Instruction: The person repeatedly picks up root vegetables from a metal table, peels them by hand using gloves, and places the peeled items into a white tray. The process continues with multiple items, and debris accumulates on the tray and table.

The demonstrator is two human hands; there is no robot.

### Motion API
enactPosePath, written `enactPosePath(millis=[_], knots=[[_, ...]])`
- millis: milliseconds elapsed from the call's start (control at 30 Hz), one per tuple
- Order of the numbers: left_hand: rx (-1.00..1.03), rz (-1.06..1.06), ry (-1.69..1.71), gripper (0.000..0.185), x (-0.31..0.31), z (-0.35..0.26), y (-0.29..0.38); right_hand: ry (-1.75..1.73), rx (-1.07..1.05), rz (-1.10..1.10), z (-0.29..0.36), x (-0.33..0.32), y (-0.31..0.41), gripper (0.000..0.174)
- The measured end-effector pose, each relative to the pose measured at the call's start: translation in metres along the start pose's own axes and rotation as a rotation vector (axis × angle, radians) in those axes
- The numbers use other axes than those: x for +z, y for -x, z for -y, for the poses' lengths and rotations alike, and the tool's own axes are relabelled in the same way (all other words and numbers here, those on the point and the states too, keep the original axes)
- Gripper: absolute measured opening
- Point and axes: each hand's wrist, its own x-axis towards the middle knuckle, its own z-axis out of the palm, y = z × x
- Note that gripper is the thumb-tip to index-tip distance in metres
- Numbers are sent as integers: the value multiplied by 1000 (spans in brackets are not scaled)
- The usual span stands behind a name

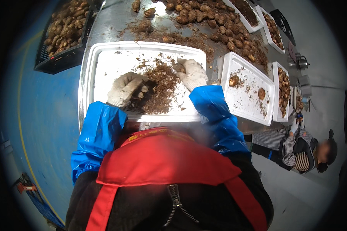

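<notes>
Both my hands wear soiled white knit gloves and blue plastic sleeves, over a white plastic tray (pixel 110 117). My left hand (pixel 127 89) rests palm-down at the left of a heap of brown root fibres (pixel 163 83), with its fingers curled; whether it holds anything is hidden. At the heap's upper right, my right hand (pixel 193 73) grips a brown taro-like tuber (pixel 179 68) between thumb and fingers. Scraps of peel and fibre lie scattered over the tray around the heap.
Many tubers (pixel 219 26) cover the metal table (pixel 104 27) beyond the tray. A second white tray (pixel 248 112) at right holds tubers and scraps. A black crate (pixel 60 65) of tubers stands upper left. A co-worker (pixel 295 150) stands at the far right.
</notes>
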Motion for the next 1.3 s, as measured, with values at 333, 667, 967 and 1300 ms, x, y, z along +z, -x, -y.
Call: enactPosePath(millis=[333,667,967,1300], knots=[[351,-18,-175,49,46,6,1,-1063,-116,-55,69,-37,59,56],[252,161,-84,61,37,0,8,-664,-97,-243,86,-49,63,47],[-10,259,339,70,53,-31,24,-1048,-345,-114,63,-36,67,36],[139,149,384,37,51,-21,22,-901,-420,62,84,-40,86,46]])
